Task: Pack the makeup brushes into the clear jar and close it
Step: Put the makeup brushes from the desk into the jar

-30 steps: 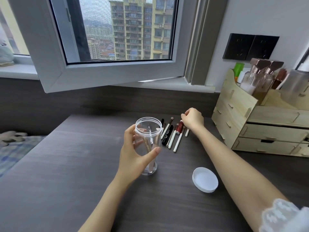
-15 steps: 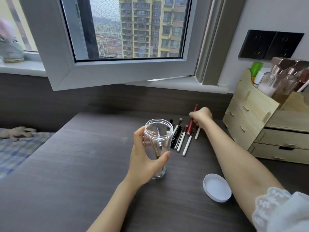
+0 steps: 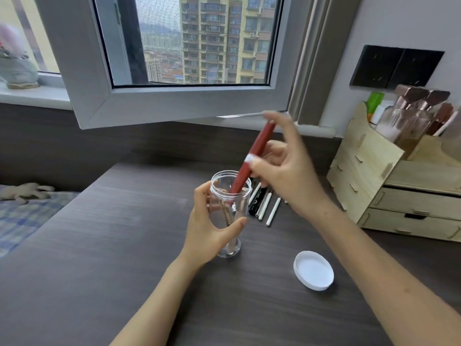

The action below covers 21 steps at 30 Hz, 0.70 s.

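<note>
A clear jar [image 3: 228,248] stands on the dark table [image 3: 99,258], its mouth open, with a thin brush or two inside. My left hand [image 3: 212,228] is wrapped around the jar's side. My right hand [image 3: 287,171] pinches a red-handled brush [image 3: 259,146] with a white band, tilted, its lower end dipping into the jar's mouth. Several white and black brushes [image 3: 264,203] lie in a row on the table just behind the jar. The white lid [image 3: 313,270] rests upside down to the right of the jar.
A wooden drawer organiser [image 3: 399,196] with bottles on top stands at the right. An open window sash [image 3: 174,101] overhangs the back of the table. A checked bed cover [image 3: 22,216] with a soft toy is at the left.
My right hand lifted the red brush off the row on the table and carried it over to the jar, tip going in. My left hand kept hold of the jar.
</note>
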{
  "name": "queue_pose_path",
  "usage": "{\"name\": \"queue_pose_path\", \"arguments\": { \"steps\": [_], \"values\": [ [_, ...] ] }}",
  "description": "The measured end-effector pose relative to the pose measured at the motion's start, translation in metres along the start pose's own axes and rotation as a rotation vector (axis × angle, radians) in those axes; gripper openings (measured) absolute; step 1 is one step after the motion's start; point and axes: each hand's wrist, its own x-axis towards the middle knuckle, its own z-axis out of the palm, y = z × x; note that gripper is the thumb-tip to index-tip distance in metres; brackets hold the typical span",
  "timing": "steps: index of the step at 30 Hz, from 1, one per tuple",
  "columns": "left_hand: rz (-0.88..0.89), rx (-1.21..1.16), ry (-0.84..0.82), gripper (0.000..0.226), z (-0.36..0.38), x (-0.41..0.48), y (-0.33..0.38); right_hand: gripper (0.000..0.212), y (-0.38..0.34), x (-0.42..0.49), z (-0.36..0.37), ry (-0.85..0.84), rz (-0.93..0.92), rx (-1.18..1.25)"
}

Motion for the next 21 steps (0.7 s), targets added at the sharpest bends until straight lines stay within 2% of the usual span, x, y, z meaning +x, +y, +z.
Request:
{"name": "queue_pose_path", "arguments": {
  "steps": [4, 6, 8, 10, 12, 14, 15, 16, 17, 19, 21],
  "values": [
    [-0.007, -0.017, -0.015, 0.069, -0.001, 0.000, 0.003, 0.041, 0.011, -0.012, 0.013, -0.108, -0.029, -0.393],
    [-0.009, -0.024, -0.020, 0.069, -0.003, 0.001, 0.003, 0.019, 0.012, -0.013, 0.014, -0.139, -0.010, -0.447],
    [-0.006, -0.037, -0.027, 0.069, -0.005, 0.002, 0.002, 0.016, 0.011, -0.010, 0.012, -0.200, 0.018, -0.483],
    [0.002, -0.040, -0.029, 0.070, -0.008, 0.002, 0.001, 0.019, 0.008, -0.004, 0.009, -0.306, 0.016, -0.436],
    [0.008, -0.036, -0.026, 0.070, -0.010, 0.002, 0.000, 0.016, 0.009, 0.004, 0.001, -0.329, 0.032, -0.230],
    [0.009, -0.026, -0.016, 0.070, -0.012, 0.002, -0.002, 0.016, 0.020, 0.014, -0.010, -0.190, 0.066, -0.028],
    [0.004, -0.026, -0.009, 0.070, -0.013, 0.003, -0.003, 0.017, 0.030, 0.019, -0.015, -0.100, 0.084, -0.035],
    [-0.002, -0.029, -0.004, 0.070, -0.014, 0.003, -0.004, 0.017, 0.043, 0.022, -0.018, -0.043, 0.102, -0.140],
    [-0.007, -0.030, -0.001, 0.070, -0.015, 0.003, -0.005, 0.017, 0.058, 0.025, -0.020, -0.054, 0.117, -0.328],
    [-0.014, -0.026, 0.003, 0.069, -0.016, 0.003, -0.006, 0.021, 0.089, 0.025, -0.019, -0.269, 0.110, -0.804],
    [-0.019, -0.021, 0.001, 0.069, -0.016, 0.003, -0.007, 0.025, 0.117, 0.022, -0.015, -0.525, 0.019, -1.134]
  ]
}}
